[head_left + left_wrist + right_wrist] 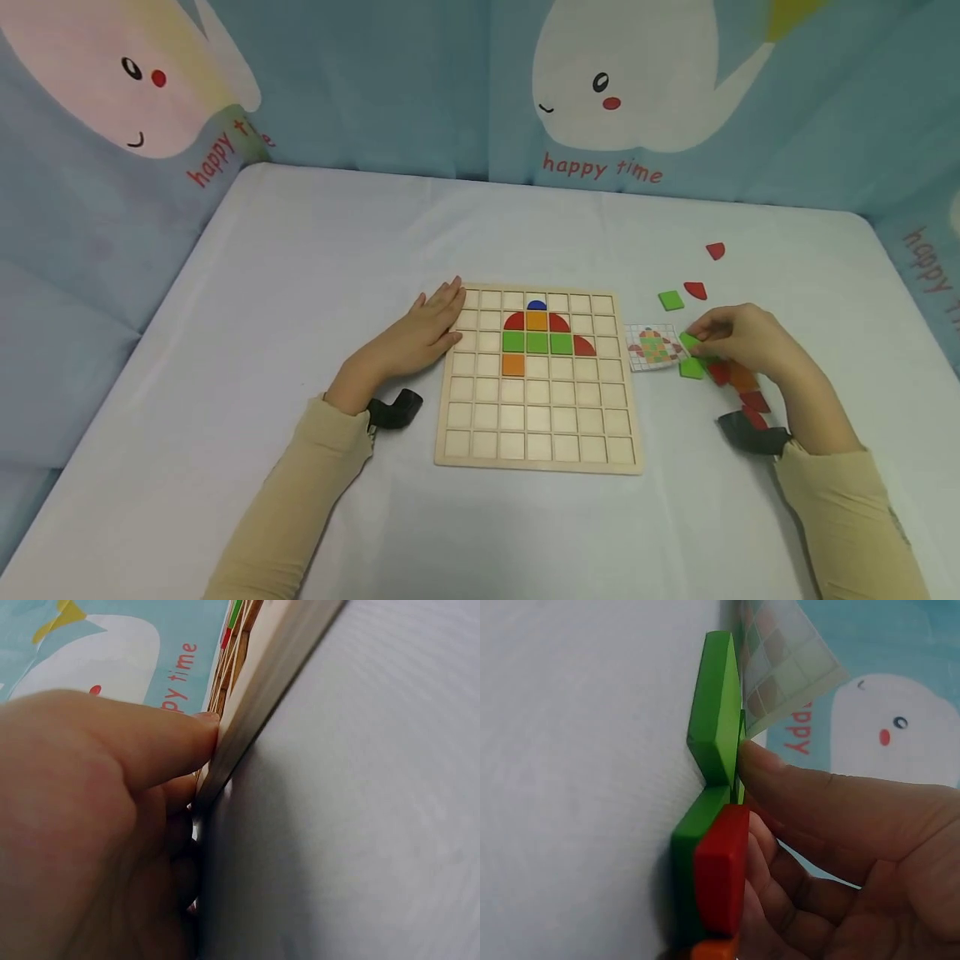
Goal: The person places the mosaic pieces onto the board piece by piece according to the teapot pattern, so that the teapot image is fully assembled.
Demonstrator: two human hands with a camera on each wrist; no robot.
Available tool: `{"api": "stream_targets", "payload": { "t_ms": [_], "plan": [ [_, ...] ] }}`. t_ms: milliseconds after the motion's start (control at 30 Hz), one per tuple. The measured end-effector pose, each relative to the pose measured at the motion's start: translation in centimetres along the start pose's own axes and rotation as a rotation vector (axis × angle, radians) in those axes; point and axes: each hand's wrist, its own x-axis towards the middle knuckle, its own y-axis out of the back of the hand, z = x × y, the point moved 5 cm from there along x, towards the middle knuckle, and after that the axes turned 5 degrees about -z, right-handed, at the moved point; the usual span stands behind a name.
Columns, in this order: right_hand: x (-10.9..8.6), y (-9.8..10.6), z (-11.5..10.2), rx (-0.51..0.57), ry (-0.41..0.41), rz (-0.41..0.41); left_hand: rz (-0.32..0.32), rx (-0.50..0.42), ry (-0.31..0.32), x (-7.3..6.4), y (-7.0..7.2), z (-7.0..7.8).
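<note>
A wooden grid board (487,462) lies on the table. In it sit a blue half-round tile (537,305), a row of three green squares (537,342), two orange squares (513,365) and three red quarter-round tiles (584,346). The left hand (420,337) rests on the board's left edge, fingers extended; the left wrist view shows its thumb (172,746) against the rim. To the right of the board, the right hand (746,337) pinches a green square tile (688,340) among the loose pieces. Another green tile (716,705) lies beside its thumb in the right wrist view.
A pattern card (651,347) with a coloured picture lies between the board and the right hand. Loose red (695,290), green (671,300) and orange tiles (744,378) are scattered around that hand. A blue printed curtain (405,92) hangs behind the white-covered table.
</note>
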Motion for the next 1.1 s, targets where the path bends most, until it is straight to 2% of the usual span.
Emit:
{"api": "stream_targets", "payload": {
  "t_ms": [467,733,1100],
  "plan": [
    [-0.6,-0.2,0.2,0.008,-0.015,-0.008,-0.014,0.007,0.008,-0.1,0.2,0.6],
    [-0.9,-0.1,0.5,-0.007,0.003,0.005,-0.005,-0.003,-0.014,0.1,0.1,1.1],
    [-0.3,-0.3,-0.1,-0.006,0.021,0.021,-0.002,0.006,0.011,-0.5,0.4,0.7]
  ]
}}
